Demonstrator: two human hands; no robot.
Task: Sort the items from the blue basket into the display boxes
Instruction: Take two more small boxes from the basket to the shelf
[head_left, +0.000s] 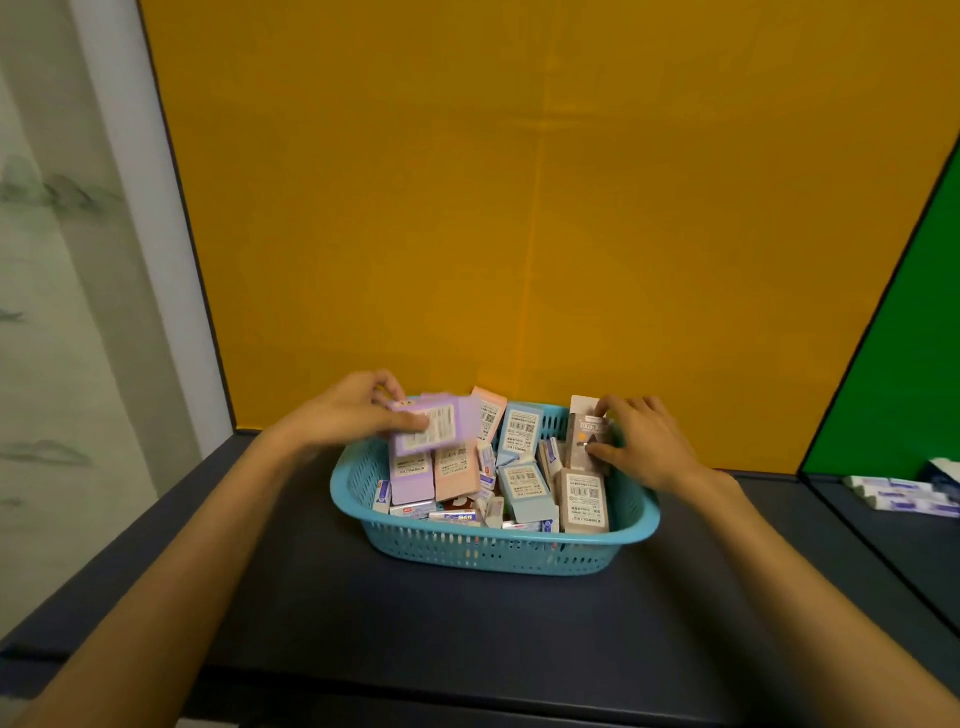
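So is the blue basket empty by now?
No, the blue basket is full of small packets, and the left hand holds a purple packet over it.

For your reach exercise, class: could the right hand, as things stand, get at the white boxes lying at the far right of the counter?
Probably not at once: the right hand is already gripping a brown packet in the blue basket. The white boxes lie beyond what looks like a panel edge.

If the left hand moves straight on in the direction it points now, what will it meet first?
Probably the pink box standing at the blue basket's far rim: the left hand, holding a purple pack, points right and away. Depth is unclear.
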